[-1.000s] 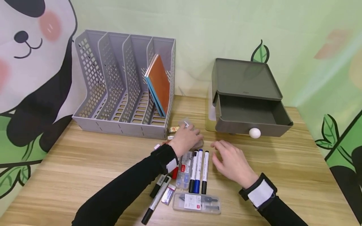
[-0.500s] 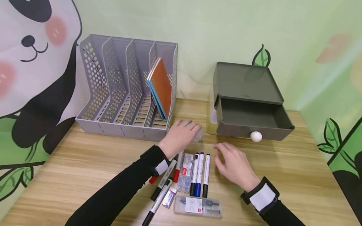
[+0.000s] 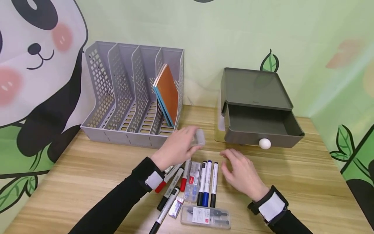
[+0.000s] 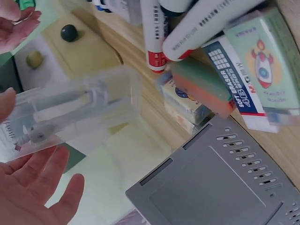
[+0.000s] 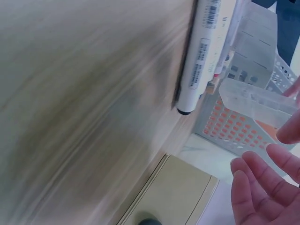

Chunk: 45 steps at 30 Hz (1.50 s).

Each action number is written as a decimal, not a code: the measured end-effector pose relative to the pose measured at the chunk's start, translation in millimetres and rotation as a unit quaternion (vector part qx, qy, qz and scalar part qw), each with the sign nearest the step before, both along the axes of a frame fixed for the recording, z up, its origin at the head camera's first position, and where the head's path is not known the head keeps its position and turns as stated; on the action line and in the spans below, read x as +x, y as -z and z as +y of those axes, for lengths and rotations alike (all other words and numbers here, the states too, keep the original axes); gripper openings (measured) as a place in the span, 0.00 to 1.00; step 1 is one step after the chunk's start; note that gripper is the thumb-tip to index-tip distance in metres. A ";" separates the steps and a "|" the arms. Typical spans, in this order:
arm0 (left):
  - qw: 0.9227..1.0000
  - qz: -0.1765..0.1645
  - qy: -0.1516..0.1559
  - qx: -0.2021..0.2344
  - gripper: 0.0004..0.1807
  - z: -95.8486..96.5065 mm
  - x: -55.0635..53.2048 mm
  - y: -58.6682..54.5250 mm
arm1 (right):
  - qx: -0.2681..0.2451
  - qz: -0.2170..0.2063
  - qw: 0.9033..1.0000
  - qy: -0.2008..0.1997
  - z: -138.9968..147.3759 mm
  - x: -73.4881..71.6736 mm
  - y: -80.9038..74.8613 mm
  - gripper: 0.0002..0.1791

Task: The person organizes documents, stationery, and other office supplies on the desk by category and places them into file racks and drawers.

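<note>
My left hand (image 3: 175, 146) holds a clear plastic case (image 3: 198, 137) above the table, between thumb and fingers. In the left wrist view, what looks like a metal drawing compass shows inside the case (image 4: 93, 105). Beneath and near this hand are red-capped markers (image 3: 183, 182), black-capped markers (image 3: 172, 187) and boxed erasers (image 4: 234, 84). My right hand (image 3: 242, 175) stays low by the table with relaxed fingers and nothing in them, to the right of several white markers (image 3: 214, 182). In the right wrist view its fingers (image 5: 267, 187) are loosely bent.
A grey file holder (image 3: 131, 136) with notebooks (image 3: 168, 94) stands back left. A dark drawer box (image 3: 257, 87) with its drawer (image 3: 242, 133) pulled out stands back right. At the front lie another compass case (image 3: 205, 217), a small eraser (image 3: 176, 207) and a clear lead box (image 3: 192, 182).
My left hand has taken up the clear case from beside the file holder and drawn it slightly left and toward me. The right hand has hardly moved. The head view has tilted up slightly.
</note>
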<state>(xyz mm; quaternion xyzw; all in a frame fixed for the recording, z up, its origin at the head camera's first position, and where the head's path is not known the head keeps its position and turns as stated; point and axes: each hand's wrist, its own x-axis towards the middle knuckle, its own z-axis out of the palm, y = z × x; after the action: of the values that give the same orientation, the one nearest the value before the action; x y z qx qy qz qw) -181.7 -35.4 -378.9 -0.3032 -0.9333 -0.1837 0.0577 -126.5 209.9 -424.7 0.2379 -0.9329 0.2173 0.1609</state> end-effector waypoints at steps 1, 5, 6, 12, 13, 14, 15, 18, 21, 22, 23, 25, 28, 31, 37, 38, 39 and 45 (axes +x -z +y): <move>1.000 -0.008 -0.001 0.017 0.33 -1.6 0.6 -1.3 | -0.009 -0.007 1.000 -0.003 -0.6 -0.4 -0.9 0.14; 0.994 -0.049 -0.003 0.101 0.31 -6.0 0.6 -4.3 | -0.054 -0.039 0.998 -0.021 -2.8 -1.9 -3.5 0.16; 0.990 -0.061 -0.001 0.125 0.30 -6.9 0.7 -4.6 | -0.066 -0.047 0.996 -0.026 -3.5 -1.9 -3.9 0.17; 0.967 -0.126 -0.004 0.222 0.24 -8.6 4.8 -6.2 | -0.120 -0.071 0.988 -0.068 -10.7 0.3 -6.5 0.18; 0.963 -0.134 -0.006 0.233 0.23 -8.1 5.8 -7.0 | -0.123 -0.070 0.987 -0.072 -11.9 0.5 -7.2 0.18; 0.959 -0.143 -0.008 0.245 0.22 -7.3 6.7 -7.8 | -0.125 -0.069 0.987 -0.073 -13.1 1.0 -8.2 0.19; 0.954 -0.156 -0.011 0.257 0.21 -6.4 7.7 -8.8 | -0.127 -0.067 0.987 -0.074 -14.1 1.2 -9.2 0.20; 0.939 -0.194 -0.018 0.284 0.19 -3.3 9.8 -10.9 | -0.127 -0.056 0.987 -0.075 -16.9 1.9 -11.5 0.23; 0.925 -0.232 -0.022 0.299 0.18 -0.1 11.5 -12.5 | -0.125 -0.039 0.989 -0.073 -19.2 2.7 -12.9 0.25; 0.922 -0.243 -0.021 0.302 0.18 0.9 11.8 -12.7 | -0.123 -0.030 0.990 -0.070 -19.6 2.9 -12.8 0.25; 0.919 -0.252 -0.021 0.303 0.18 1.9 12.2 -13.0 | -0.121 -0.022 0.990 -0.066 -20.2 3.3 -12.9 0.26; 0.914 -0.267 -0.019 0.305 0.18 3.6 12.6 -13.3 | -0.119 -0.007 0.991 -0.056 -20.9 4.2 -13.0 0.25; 0.909 -0.284 -0.020 0.306 0.20 5.2 12.6 -12.4 | -0.115 0.015 0.992 -0.045 -21.4 5.3 -12.8 0.24; 0.907 -0.292 -0.026 0.302 0.21 6.0 12.3 -10.8 | -0.110 0.033 0.992 -0.044 -22.1 5.9 -12.8 0.23; 0.904 -0.304 -0.032 0.298 0.22 6.8 12.0 -7.5 | -0.085 0.066 0.993 -0.038 -23.8 8.1 -13.2 0.20; 0.904 -0.304 -0.032 0.299 0.22 6.6 12.2 -7.1 | -0.084 0.069 0.993 -0.037 -23.8 8.7 -13.6 0.19; 0.903 -0.305 -0.032 0.300 0.22 6.4 12.4 -6.9 | -0.084 0.071 0.993 -0.035 -23.8 9.3 -14.0 0.19; 0.893 -0.297 -0.012 0.337 0.23 4.2 12.8 -7.6 | -0.112 0.060 0.991 -0.032 -19.7 13.9 -23.3 0.17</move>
<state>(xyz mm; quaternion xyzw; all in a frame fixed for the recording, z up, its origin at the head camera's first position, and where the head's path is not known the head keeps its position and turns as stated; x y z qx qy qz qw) -168.9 -31.1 -371.3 -0.1857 -0.7927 -0.5678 -0.1217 -112.6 190.3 -401.3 0.2607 -0.8832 0.3107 0.2353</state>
